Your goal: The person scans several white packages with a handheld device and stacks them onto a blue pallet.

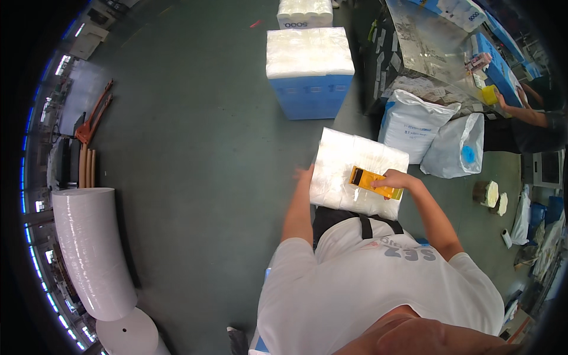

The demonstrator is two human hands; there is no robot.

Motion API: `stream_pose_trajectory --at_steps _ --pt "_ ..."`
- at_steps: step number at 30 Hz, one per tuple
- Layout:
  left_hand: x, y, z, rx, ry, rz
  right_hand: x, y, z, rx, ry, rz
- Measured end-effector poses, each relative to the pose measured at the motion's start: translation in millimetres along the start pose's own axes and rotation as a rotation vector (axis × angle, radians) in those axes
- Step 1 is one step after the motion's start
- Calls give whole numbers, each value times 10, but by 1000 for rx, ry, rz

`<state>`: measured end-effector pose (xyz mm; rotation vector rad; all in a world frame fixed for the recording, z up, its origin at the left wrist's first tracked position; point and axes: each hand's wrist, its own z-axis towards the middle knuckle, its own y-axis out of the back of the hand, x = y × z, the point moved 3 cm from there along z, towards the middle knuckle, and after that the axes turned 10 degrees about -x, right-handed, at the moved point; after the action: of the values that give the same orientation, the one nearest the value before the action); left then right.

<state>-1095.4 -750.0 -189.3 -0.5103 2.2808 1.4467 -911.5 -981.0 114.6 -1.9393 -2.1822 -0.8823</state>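
In front of my body is a large white pack (pixel 340 151), wrapped in shiny clear film and tilted a little. Its contents cannot be made out through the glare. My right hand (pixel 393 182) is closed around a flat yellow object with a dark end (pixel 364 177), which lies over the pack's top. My left hand (pixel 305 174) is at the pack's left side, smeared by motion, and its fingers are partly hidden.
Ahead stands a blue-and-white wrapped bundle (pixel 310 89), with another white pack (pixel 305 13) behind it. White sacks (pixel 414 124) stand at right beside a grey-topped bench (pixel 426 41). A co-worker's hand (pixel 501 99) holds a yellow roll. Large white rolls (pixel 92 248) and an orange pallet jack (pixel 86 131) are left.
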Motion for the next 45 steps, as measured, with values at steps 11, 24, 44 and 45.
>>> stream_pose_trajectory --at_steps 11,24,44,45 --pt "-1104 625 -1078 -279 -646 198 -159 155 -296 20 52 116" --pt "-1716 156 -2372 -107 -1117 462 -3124 734 -681 -103 -308 -96" --pt "-2049 -155 -3222 725 -941 -293 -2840 -128 -1041 -774 263 -138" --pt "-2073 -176 -3240 898 -792 -408 -2766 -124 -1061 -799 310 -142"
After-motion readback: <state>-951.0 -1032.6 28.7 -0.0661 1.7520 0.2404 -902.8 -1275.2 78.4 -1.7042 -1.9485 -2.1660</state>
